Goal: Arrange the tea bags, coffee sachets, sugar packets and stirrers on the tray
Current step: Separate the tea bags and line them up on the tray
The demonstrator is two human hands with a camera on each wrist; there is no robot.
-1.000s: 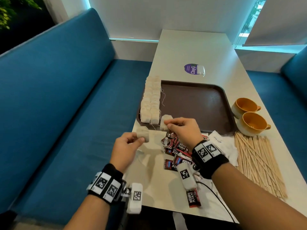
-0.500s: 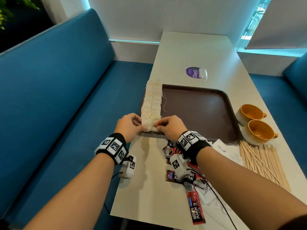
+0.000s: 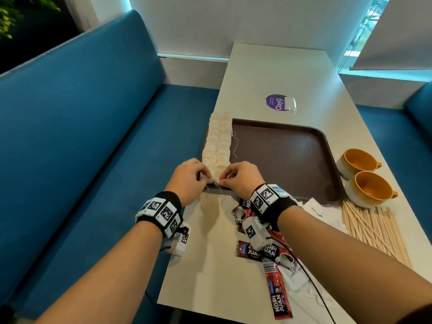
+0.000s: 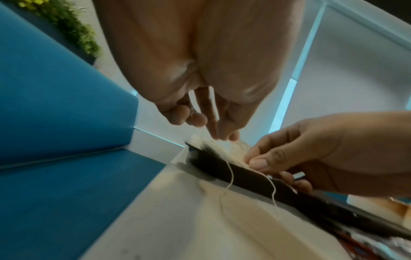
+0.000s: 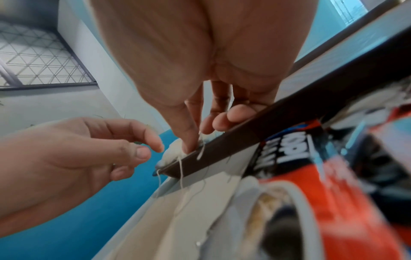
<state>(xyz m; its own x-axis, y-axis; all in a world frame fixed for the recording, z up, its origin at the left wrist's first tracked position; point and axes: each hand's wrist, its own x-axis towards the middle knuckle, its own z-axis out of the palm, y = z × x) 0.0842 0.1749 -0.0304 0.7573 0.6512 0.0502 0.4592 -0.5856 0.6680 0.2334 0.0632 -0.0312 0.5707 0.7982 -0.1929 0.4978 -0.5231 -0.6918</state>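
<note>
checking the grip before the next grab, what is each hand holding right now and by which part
Each hand pinches a tea bag at the near end of the rows on the tray: left hand the left one, right hand the right one, by their near edges.

Two neat rows of pale tea bags (image 3: 217,141) run down the left edge of the dark brown tray (image 3: 292,160), overlapping like tiles, loose strings trailing off them. At the near end, two more bags sit right on the tray's front left corner, strings dangling over the rim onto the desk (image 3: 210,265). The rest of the tray floor lies bare. On the desk just in front, red-and-black coffee sachets (image 3: 278,293) lie scattered in a loose heap, one long stick pointing toward the near edge. White sugar packets (image 3: 315,210) lie flat beside them, and to the right, wooden stirrers (image 3: 371,230) fan out in a flat bundle.
</note>
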